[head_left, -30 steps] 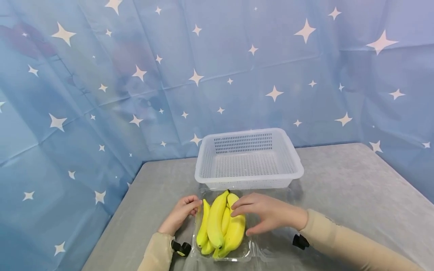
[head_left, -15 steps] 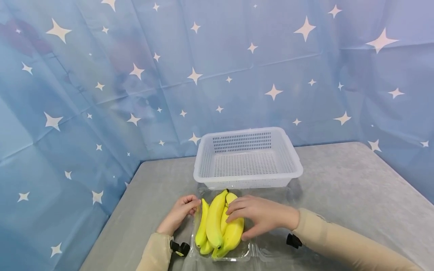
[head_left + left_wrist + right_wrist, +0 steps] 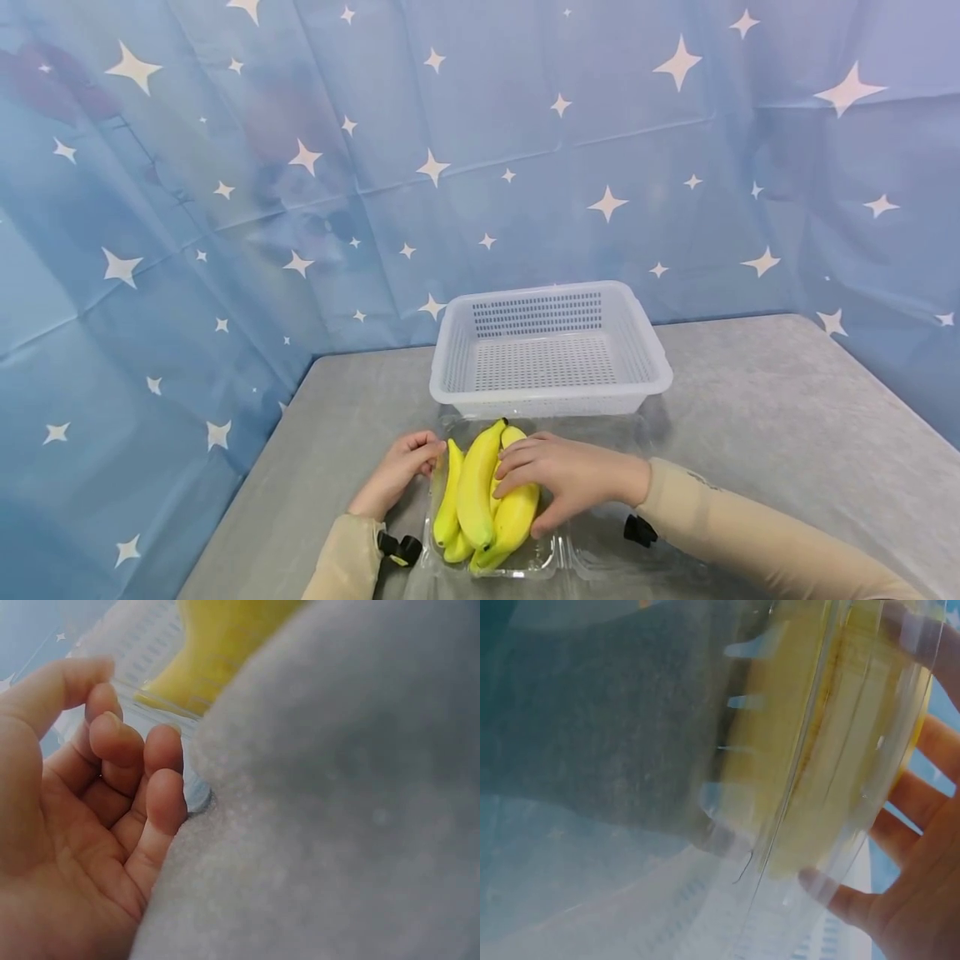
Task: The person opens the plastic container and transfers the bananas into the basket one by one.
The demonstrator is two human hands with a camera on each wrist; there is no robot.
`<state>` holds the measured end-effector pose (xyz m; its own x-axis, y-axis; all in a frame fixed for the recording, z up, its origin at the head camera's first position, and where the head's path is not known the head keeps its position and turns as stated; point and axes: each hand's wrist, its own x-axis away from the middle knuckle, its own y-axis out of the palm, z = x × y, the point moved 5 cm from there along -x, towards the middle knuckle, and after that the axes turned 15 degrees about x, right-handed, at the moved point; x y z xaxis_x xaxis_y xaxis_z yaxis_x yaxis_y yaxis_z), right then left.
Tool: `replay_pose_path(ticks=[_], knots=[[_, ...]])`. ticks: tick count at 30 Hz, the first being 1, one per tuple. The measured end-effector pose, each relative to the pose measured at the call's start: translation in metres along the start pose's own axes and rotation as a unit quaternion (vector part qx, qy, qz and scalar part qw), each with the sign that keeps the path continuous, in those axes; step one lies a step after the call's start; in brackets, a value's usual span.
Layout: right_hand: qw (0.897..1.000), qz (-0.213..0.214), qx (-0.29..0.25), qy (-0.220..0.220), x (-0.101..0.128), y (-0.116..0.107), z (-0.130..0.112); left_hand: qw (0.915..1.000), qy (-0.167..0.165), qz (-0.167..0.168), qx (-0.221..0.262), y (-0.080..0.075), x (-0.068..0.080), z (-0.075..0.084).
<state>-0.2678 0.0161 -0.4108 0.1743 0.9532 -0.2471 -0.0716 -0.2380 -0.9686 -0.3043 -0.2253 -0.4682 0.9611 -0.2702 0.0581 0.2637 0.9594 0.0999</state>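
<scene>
A clear plastic clamshell box (image 3: 534, 573) holds several yellow bananas (image 3: 476, 496), stacked lengthwise, with its lid (image 3: 611, 567) laid open to the right. My left hand (image 3: 401, 473) pinches the box's left rim between thumb and forefinger; the other fingers (image 3: 163, 799) are bent in the left wrist view. Over the stack's right side lies my right hand (image 3: 573, 477), its fingertips on the right banana (image 3: 517, 523) and its thumb beside that banana. Through clear plastic, the right wrist view shows yellow banana (image 3: 802, 772) and the spread fingers (image 3: 915, 799).
Just behind the box stands a white perforated basket (image 3: 555, 400) with nothing inside. Both rest on a grey table (image 3: 765, 400). A blue curtain (image 3: 480, 100) with white stars hangs behind and to the left. Black wrist cameras (image 3: 640, 530) sit at the cuffs.
My right hand has moved left and down from above the bananas, and its fingertips now reach over the right banana. The left hand stays at the rim.
</scene>
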Motion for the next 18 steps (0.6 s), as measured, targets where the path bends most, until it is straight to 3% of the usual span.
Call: replay_pose_path(ticks=[4,11,18], knots=[[1.0,-0.009,0.0,0.007,-0.002,0.002,0.001,0.9999,0.009,-0.01,0.003,0.003,0.001,0.005],[0.999,-0.037,-0.008,0.018,-0.007,0.004,0.001,1.0,-0.005,0.007,0.0,-0.009,-0.009,-0.015],[0.999,-0.041,0.023,-0.004,-0.01,0.001,-0.001,0.9999,0.011,0.009,-0.007,-0.01,-0.009,-0.017]])
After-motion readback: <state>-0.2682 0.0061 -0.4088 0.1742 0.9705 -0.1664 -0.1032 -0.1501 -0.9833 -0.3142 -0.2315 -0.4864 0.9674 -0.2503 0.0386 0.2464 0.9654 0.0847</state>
